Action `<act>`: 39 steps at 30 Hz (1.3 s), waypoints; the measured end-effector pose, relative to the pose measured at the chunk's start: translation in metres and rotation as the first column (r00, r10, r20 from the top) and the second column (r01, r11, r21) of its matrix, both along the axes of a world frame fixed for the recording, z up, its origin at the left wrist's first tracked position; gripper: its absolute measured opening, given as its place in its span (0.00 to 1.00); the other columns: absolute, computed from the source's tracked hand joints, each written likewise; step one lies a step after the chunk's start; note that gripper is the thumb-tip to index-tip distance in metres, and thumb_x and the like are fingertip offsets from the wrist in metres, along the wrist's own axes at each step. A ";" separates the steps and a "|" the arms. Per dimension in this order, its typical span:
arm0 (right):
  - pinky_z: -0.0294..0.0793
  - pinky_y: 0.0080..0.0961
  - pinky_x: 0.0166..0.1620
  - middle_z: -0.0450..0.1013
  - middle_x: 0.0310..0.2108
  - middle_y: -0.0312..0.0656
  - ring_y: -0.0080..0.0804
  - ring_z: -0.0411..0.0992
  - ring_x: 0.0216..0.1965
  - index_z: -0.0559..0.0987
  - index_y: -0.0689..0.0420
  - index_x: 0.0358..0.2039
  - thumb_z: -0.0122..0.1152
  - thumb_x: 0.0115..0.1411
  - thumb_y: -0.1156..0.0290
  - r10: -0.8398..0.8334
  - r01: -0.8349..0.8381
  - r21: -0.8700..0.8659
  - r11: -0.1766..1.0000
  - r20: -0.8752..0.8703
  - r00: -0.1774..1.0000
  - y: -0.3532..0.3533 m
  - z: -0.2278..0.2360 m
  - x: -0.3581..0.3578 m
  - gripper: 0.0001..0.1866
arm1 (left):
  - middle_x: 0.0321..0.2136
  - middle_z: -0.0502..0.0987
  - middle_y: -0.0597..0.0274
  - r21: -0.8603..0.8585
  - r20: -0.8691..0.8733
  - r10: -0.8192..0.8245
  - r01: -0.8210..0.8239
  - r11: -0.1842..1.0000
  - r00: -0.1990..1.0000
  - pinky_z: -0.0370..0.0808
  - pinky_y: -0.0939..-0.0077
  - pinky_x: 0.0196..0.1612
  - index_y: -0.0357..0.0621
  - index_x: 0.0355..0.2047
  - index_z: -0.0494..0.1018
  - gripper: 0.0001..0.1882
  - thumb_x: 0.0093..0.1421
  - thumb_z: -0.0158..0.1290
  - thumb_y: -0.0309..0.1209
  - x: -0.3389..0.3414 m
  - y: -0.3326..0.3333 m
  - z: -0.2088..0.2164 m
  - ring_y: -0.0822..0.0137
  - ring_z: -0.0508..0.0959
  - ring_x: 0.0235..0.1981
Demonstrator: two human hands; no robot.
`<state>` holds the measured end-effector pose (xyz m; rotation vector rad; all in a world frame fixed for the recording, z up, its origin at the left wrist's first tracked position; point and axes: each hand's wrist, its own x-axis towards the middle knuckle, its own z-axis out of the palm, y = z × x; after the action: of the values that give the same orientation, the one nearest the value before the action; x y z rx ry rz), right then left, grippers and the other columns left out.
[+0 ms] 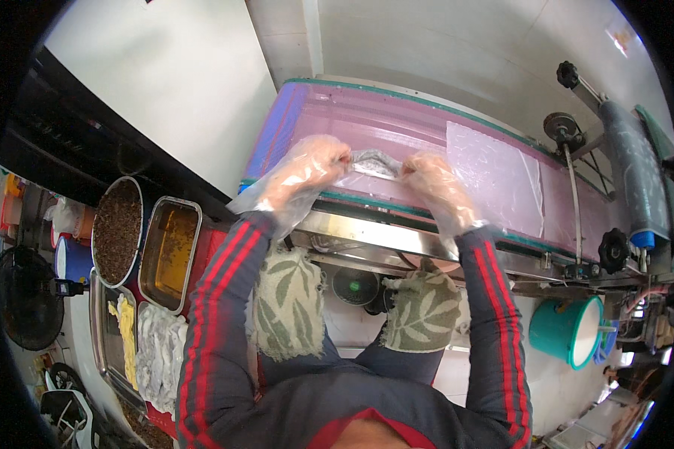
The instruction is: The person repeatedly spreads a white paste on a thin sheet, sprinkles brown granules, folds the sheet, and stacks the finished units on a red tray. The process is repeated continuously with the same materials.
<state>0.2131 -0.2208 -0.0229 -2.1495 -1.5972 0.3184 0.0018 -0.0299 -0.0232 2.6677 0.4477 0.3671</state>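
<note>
Both hands wear loose clear plastic gloves and meet over a pinkish-purple belt with green edges. My left hand is closed on the left end of a short grey, speckled, dough-like strip. At its right end, my right hand is closed too, the fingertips pinched. The strip arches slightly between the hands, close to the belt's near edge. A thin, whitish translucent sheet lies flat on the belt to the right of my right hand. My fingertips are partly hidden by the gloves.
On the left stand a bowl of brown crumbly stuff, a metal pan of amber liquid, and grey dough-like rolls beside a yellow strip. On the right are a cloth-wrapped roller and a green bucket. A metal rail fronts the belt.
</note>
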 end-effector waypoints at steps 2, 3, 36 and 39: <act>0.75 0.41 0.51 0.80 0.40 0.51 0.48 0.77 0.47 0.85 0.55 0.38 0.62 0.61 0.63 -0.048 0.034 -0.090 0.995 -0.162 0.986 -0.007 0.006 -0.003 0.11 | 0.35 0.80 0.46 -0.132 -0.086 0.047 -0.058 0.990 0.995 0.74 0.49 0.42 0.42 0.36 0.81 0.11 0.59 0.57 0.36 -0.009 -0.003 0.002 0.43 0.80 0.40; 0.74 0.41 0.54 0.80 0.46 0.50 0.47 0.76 0.50 0.85 0.55 0.37 0.61 0.63 0.60 -0.062 0.060 -0.020 0.998 -0.133 0.989 -0.007 0.007 -0.006 0.13 | 0.34 0.80 0.47 -0.193 -0.007 0.121 -0.120 0.974 0.993 0.75 0.50 0.42 0.41 0.36 0.81 0.12 0.59 0.58 0.36 -0.012 -0.006 0.004 0.43 0.80 0.39; 0.75 0.35 0.49 0.76 0.45 0.42 0.37 0.75 0.44 0.80 0.55 0.47 0.64 0.66 0.67 0.027 0.016 0.415 0.910 -0.097 0.995 -0.086 0.013 -0.049 0.11 | 0.40 0.82 0.40 -0.117 0.161 0.691 -0.681 0.723 0.705 0.78 0.51 0.46 0.43 0.51 0.71 0.15 0.73 0.47 0.39 -0.208 -0.057 0.060 0.43 0.83 0.44; 0.74 0.40 0.56 0.75 0.50 0.46 0.45 0.74 0.52 0.79 0.56 0.51 0.65 0.63 0.66 -0.027 0.016 0.355 0.935 0.025 0.999 -0.065 0.004 -0.061 0.16 | 0.42 0.79 0.44 0.159 0.187 0.313 -0.343 0.926 0.931 0.77 0.54 0.51 0.41 0.51 0.73 0.13 0.72 0.47 0.34 -0.117 -0.081 0.020 0.45 0.79 0.44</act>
<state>0.1519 -0.2859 -0.0185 -1.8981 -1.5118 -0.0123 -0.1150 -0.1107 -0.0033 2.7127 0.8538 0.7512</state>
